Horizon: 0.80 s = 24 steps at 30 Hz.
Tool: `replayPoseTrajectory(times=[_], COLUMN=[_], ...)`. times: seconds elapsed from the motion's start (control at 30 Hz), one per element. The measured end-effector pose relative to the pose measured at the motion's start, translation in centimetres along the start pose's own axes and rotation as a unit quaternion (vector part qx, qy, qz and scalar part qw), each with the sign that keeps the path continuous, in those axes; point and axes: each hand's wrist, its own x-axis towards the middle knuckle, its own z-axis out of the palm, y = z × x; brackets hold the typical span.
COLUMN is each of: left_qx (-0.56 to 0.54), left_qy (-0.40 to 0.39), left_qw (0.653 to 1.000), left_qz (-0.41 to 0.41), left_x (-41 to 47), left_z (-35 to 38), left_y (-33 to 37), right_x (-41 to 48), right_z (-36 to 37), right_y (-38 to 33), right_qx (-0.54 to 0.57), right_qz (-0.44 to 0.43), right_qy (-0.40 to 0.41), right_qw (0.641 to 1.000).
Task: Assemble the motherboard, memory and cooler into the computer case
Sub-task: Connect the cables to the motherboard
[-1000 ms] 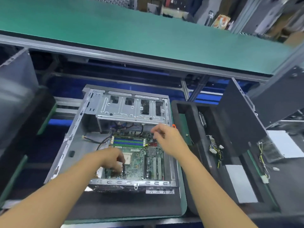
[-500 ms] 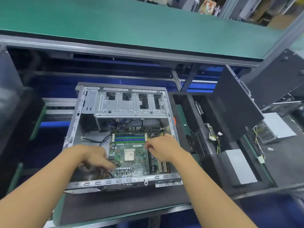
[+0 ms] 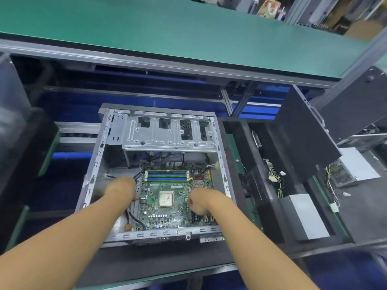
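Green mat on upper shelf, spanning the far side; grey metal rail along its near edge. Blue surface in shadow below, crossed by grey struts. Black mat on near bench, green-edged. Black foam tray at right. Blurred boxes beyond the shelf, far right. Light even, brightest on green mat.

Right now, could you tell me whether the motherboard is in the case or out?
In: the motherboard lies flat on the floor of the case, framed by its metal walls.
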Motion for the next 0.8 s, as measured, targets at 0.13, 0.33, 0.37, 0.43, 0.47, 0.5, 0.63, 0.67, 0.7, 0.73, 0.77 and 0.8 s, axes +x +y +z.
replayPoseTrajectory(times=[0.13,0.33,0.37,0.43,0.47,0.5,0.63,0.67,0.7,0.73,0.77,0.8], left_qx=[-0.018,0.000,0.004,0.003,0.005,0.007,-0.029,-0.052,-0.079,-0.111,-0.147,-0.182], left_qy=[-0.092,-0.094,-0.097,-0.090,-0.081,-0.074,-0.064,-0.051,-0.045,-0.050,-0.062,-0.069], left_qw=[0.996,0.995,0.995,0.995,0.995,0.995,0.985,0.979,0.968,0.955,0.939,0.922], left_qz=[-0.004,0.024,0.035,0.048,0.054,0.067,0.155,0.193,0.233,0.271,0.305,0.334], left_x=[0.8,-1.0,-1.4,-2.0,-2.4,-2.9,-4.6,-5.1,-5.7,-6.4,-7.1,-7.8], left_z=[-0.1,-4.1,-4.8,-6.0,-6.5,-7.0,-9.2,-9.7,-10.3,-10.7,-11.2,-11.5], left_y=[-0.6,-0.5,-0.1,0.9,1.5,2.1,4.9,5.8,6.8,8.0,9.3,10.7], right_x=[-0.5,-3.2,-3.7,-4.7,-5.2,-5.6,-6.9,-7.0,-7.1,-7.1,-7.1,-7.1], right_z=[-0.4,-2.9,-3.0,-3.3,-3.5,-3.6,-3.9,-3.8,-3.7,-3.6,-3.3,-3.0], right_y=[0.3,1.3,1.5,2.1,2.5,3.0,6.6,7.8,9.0,10.2,11.3,12.3], right_qx=[0.035,0.125,0.132,0.155,0.170,0.191,0.316,0.354,0.387,0.414,0.435,0.450], right_qz=[-0.009,-0.103,-0.121,-0.152,-0.166,-0.177,-0.166,-0.150,-0.132,-0.114,-0.096,-0.079], right_qy=[0.014,0.148,0.162,0.196,0.219,0.246,0.383,0.407,0.426,0.439,0.444,0.442], right_qw=[0.999,0.976,0.970,0.956,0.946,0.934,0.852,0.829,0.807,0.789,0.777,0.772])
